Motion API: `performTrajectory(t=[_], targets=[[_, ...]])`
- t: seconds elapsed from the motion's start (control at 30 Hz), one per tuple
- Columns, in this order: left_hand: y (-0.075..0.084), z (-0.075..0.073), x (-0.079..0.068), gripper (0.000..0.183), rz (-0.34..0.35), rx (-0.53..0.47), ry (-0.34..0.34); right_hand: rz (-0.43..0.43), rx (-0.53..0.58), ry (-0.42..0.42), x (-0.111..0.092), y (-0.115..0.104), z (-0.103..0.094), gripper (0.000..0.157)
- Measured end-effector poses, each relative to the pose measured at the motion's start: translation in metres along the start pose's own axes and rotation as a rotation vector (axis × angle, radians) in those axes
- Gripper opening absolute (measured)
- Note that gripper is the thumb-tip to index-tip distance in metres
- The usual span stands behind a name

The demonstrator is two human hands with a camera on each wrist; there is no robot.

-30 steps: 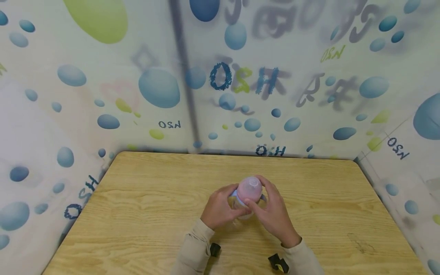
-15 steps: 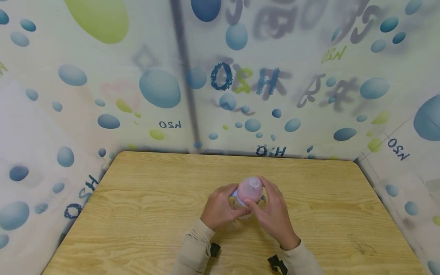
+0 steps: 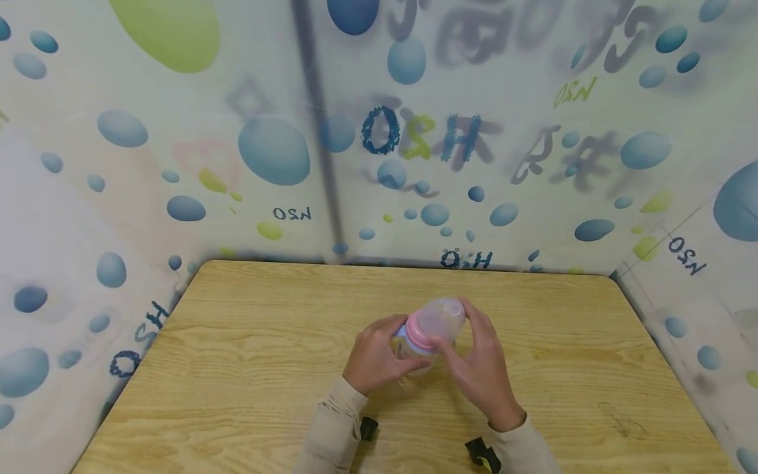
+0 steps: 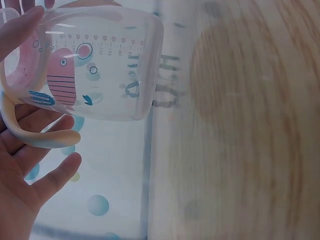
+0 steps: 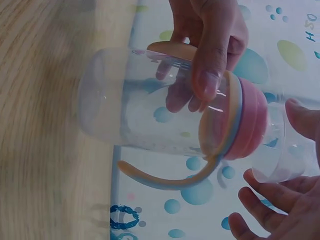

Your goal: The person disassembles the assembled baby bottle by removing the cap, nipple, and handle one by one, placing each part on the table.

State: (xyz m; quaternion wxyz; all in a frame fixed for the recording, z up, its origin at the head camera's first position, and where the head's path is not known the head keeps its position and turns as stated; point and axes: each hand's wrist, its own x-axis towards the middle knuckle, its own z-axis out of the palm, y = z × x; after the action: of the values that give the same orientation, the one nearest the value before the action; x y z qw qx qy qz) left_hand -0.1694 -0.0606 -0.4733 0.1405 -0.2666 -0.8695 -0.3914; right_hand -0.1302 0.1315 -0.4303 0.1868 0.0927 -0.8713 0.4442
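You have a baby bottle (image 4: 110,65) in both hands, tilted above the middle of the table, its top leaning away from you and to the right. Its body is see-through, printed with a pink fish (image 4: 61,77) and a row of measuring marks. Around the neck sits a pink collar (image 5: 252,120), and a pale orange and blue handle (image 5: 170,182) curves out beside the body; the other handle (image 5: 172,49) lies by your left hand (image 3: 376,355). That hand grasps the bottle just below the collar, thumb across the near side, some fingers showing through the clear wall. Your right hand (image 3: 482,368) grasps the clear cap (image 3: 441,317) over the top, thumb on one side and fingers on the other. Light-coloured sleeves (image 3: 331,428) cover both your forearms, with a black piece (image 3: 368,429) at the left wrist and another black piece (image 3: 482,454) at the right. Beneath is the wood-grain table (image 3: 237,368); behind it stands a pale wall (image 3: 533,99) patterned with blue and green drops and lettering.
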Motion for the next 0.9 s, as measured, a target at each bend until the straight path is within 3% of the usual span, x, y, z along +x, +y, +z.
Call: performTrajectory(t=[0.53,0.9], targets=[[0.000,-0.002,0.000,0.073,-0.014,0.023,0.010,-0.065,0.019,0.085,0.001,-0.002,-0.013,0.076],[-0.002,-0.004,0.000,0.073,-0.030,-0.027,0.053,-0.110,0.003,0.180,0.007,0.006,-0.028,0.073]])
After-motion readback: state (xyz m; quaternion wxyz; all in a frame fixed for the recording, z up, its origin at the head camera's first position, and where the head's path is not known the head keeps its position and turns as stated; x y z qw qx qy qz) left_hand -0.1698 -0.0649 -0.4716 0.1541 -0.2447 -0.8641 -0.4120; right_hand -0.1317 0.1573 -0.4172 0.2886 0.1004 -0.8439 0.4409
